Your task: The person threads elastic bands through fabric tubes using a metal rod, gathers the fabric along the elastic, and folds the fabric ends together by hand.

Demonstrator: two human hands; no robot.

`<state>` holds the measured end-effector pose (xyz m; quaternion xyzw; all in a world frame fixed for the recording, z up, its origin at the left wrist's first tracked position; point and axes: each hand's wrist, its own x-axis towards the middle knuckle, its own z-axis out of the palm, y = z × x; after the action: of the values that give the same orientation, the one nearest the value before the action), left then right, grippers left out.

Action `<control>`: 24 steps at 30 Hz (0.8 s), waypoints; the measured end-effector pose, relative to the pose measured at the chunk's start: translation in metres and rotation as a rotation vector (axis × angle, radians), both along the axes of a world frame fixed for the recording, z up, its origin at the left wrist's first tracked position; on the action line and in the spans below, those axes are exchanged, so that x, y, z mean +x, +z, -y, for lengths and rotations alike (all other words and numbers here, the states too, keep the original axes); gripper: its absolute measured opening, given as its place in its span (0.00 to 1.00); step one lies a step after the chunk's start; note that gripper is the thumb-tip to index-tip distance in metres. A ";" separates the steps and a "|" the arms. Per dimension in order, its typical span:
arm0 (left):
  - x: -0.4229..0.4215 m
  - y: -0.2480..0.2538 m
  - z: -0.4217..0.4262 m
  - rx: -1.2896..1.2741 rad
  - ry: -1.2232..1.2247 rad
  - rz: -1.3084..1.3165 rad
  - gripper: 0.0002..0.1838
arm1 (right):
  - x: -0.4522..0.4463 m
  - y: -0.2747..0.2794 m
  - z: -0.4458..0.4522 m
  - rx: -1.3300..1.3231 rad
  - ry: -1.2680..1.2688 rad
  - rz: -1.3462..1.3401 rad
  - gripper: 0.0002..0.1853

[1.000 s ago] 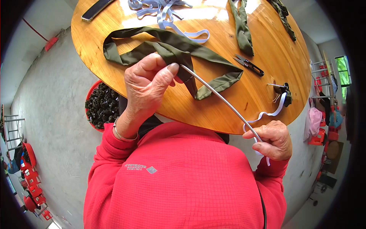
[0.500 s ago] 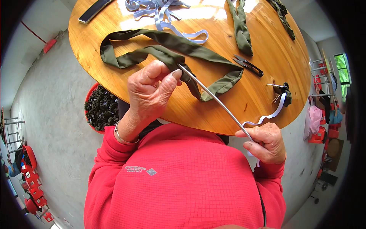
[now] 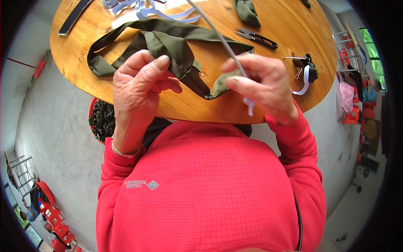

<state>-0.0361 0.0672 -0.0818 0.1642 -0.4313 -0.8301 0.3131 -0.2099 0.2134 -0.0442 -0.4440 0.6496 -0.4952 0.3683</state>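
My left hand (image 3: 140,80) pinches a folded edge of a dark green fabric strip (image 3: 170,49) between thumb and fingers. The strip looks like a sewn tube and lies in a loop on the table, with a seam near my fingertips. In my right hand (image 3: 264,82) is a thin metal rod (image 3: 216,31), which slants up and left over the strip and out of the top of the view. A short white elastic end (image 3: 249,107) hangs below my right hand; how it joins the rod is hidden.
Black-handled thread snips (image 3: 262,40) lie beyond my right hand. To the right is a dark bundle (image 3: 310,69) with a pin and white elastic. Pale blue elastic (image 3: 145,10), another green strip (image 3: 247,12) and a dark phone-like object (image 3: 75,17) lie farther back. A red basin (image 3: 91,119) of dark scrunched pieces stands below left.
My right hand has moved up and left with the rod, whose end has left the spot by my left fingers. The rod now points upward. My left hand still pinches the fabric.
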 end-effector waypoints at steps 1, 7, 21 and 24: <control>0.000 0.000 -0.001 0.010 -0.009 -0.013 0.04 | 0.000 0.000 0.009 0.030 0.025 0.005 0.09; -0.005 0.013 -0.002 -0.058 0.062 -0.017 0.05 | 0.006 0.001 0.034 0.094 0.188 0.273 0.11; -0.003 0.003 0.000 -0.060 0.084 -0.006 0.11 | 0.009 -0.012 0.035 0.133 0.082 0.458 0.09; 0.006 0.005 -0.004 -0.211 -0.009 0.055 0.13 | 0.005 -0.011 0.033 0.104 0.040 0.499 0.07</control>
<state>-0.0300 0.0709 -0.0767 0.1511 -0.5255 -0.7766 0.3130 -0.2054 0.1803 -0.0556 -0.3012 0.5544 -0.5481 0.5491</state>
